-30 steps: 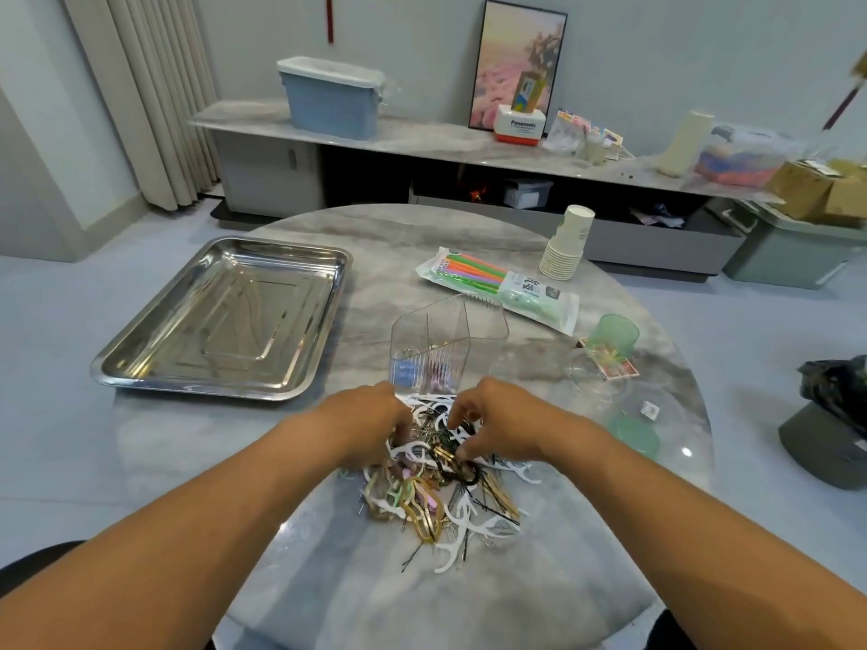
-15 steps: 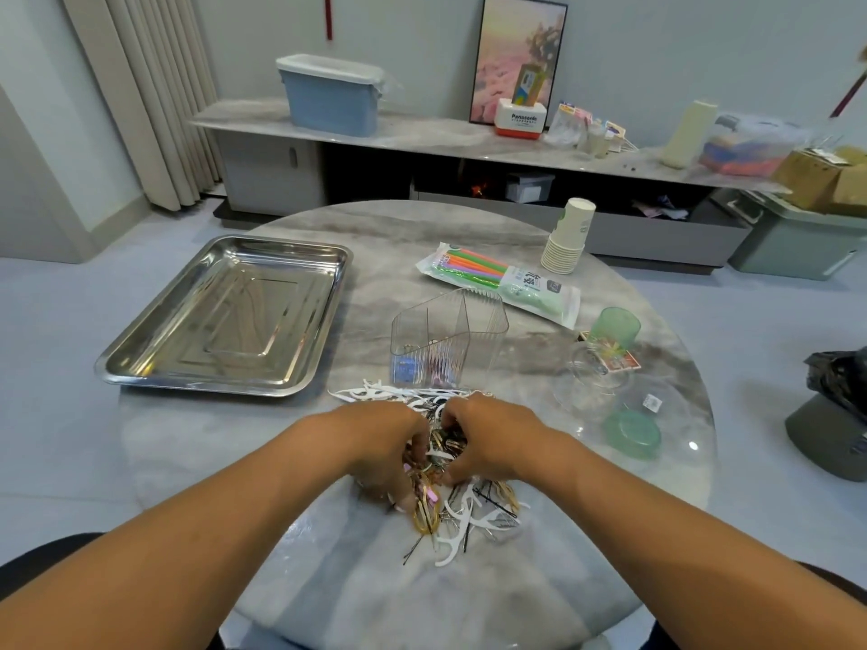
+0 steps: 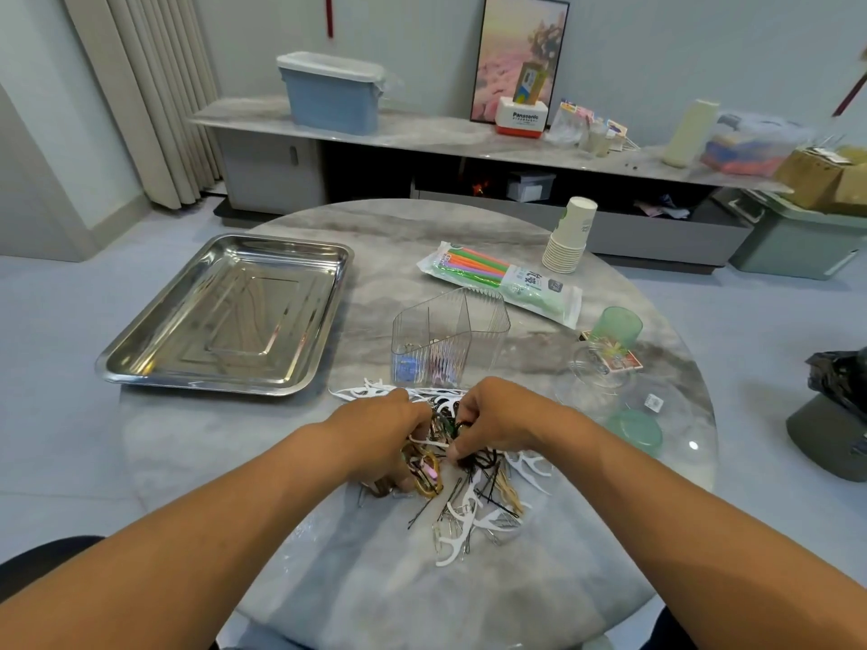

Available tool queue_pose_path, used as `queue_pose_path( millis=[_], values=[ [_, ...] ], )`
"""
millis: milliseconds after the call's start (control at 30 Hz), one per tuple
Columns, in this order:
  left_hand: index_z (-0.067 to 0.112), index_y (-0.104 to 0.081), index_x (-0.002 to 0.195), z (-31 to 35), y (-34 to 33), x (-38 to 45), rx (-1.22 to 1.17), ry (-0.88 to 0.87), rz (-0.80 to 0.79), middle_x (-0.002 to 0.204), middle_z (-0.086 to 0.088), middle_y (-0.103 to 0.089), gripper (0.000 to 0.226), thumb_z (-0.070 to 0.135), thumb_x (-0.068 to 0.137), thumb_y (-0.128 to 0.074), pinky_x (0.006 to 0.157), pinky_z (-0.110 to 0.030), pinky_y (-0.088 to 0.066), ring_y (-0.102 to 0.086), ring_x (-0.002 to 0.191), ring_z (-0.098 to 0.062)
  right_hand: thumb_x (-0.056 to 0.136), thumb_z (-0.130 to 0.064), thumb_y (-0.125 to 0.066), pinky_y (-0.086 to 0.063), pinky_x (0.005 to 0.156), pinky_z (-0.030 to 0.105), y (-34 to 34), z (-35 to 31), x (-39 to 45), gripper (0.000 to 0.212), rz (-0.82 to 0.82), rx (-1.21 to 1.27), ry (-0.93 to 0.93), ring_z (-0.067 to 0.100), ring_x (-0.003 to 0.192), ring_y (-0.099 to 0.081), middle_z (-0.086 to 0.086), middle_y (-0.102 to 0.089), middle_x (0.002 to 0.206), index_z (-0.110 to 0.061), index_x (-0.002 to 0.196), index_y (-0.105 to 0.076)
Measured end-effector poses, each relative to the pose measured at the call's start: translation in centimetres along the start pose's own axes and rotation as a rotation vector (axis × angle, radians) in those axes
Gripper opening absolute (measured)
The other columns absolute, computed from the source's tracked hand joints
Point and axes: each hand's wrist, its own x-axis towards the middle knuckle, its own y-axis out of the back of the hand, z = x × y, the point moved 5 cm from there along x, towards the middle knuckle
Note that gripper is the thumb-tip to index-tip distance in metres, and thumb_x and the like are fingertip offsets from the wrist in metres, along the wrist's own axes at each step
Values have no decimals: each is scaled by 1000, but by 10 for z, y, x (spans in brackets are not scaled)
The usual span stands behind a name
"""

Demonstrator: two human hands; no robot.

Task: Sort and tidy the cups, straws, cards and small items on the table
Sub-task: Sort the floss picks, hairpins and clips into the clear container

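A tangled pile of small items [image 3: 474, 499], white floss picks, dark hairpins and gold clips, lies on the round marble table [image 3: 300, 462] in front of me. My left hand [image 3: 380, 438] sits curled on the pile's left side, gripping a bunch of gold and pink clips. My right hand [image 3: 497, 415] is curled over the pile's top and pinches dark pieces from it. Just beyond the hands stands a clear divided organiser [image 3: 450, 340]. A pack of coloured straws [image 3: 502, 281] and a stack of paper cups [image 3: 570, 236] lie farther back.
A steel tray [image 3: 225, 316] lies at the left. At the right are a green cup [image 3: 615, 327], a clear cup [image 3: 598, 368] over cards, and a green lid [image 3: 633, 431]. A sideboard with boxes stands behind the table.
Both hands pulled back toward me from the organiser's base into the middle of the pile, and the left hand has gathered clips. More floss picks now show beyond the hands.
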Motion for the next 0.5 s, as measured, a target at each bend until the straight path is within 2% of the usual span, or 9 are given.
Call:
queue_pose_path(
  millis=[133, 233, 400, 500],
  values=[
    [27, -50, 96, -5, 4, 3, -108, -7, 39, 91, 6, -59, 45, 33, 72, -88, 55, -29, -32, -49, 73, -12, 75, -32, -90, -38, 61, 28, 21, 6, -7, 32, 11, 145, 1, 16, 67, -49, -2, -58, 71, -18, 77, -62],
    [25, -54, 89, -10, 6, 5, -215, -5, 44, 83, 8, -59, 40, 31, 72, -89, 57, -29, -35, -48, 70, -9, 78, -27, -88, -43, 68, 30, 31, 11, -9, 25, 25, 231, 14, 17, 73, -57, 1, -67, 76, -14, 82, -67],
    [27, -59, 79, -18, 11, 5, -402, 18, 34, 72, 12, -57, 29, 27, 75, -88, 57, -24, -38, -50, 65, -7, 84, -27, -83, -37, 51, 20, 44, 18, -14, 23, 13, 406, -7, 9, 63, -61, 4, -74, 73, -14, 88, -65],
    [28, -64, 79, -22, 17, 2, -474, 39, 24, 74, 11, -63, 23, 28, 78, -87, 59, -21, -43, -56, 66, -8, 82, -32, -84, -37, 54, 22, 55, 18, -17, 25, 48, 448, 31, 14, 71, -63, 3, -73, 73, -16, 86, -65]
  ],
)
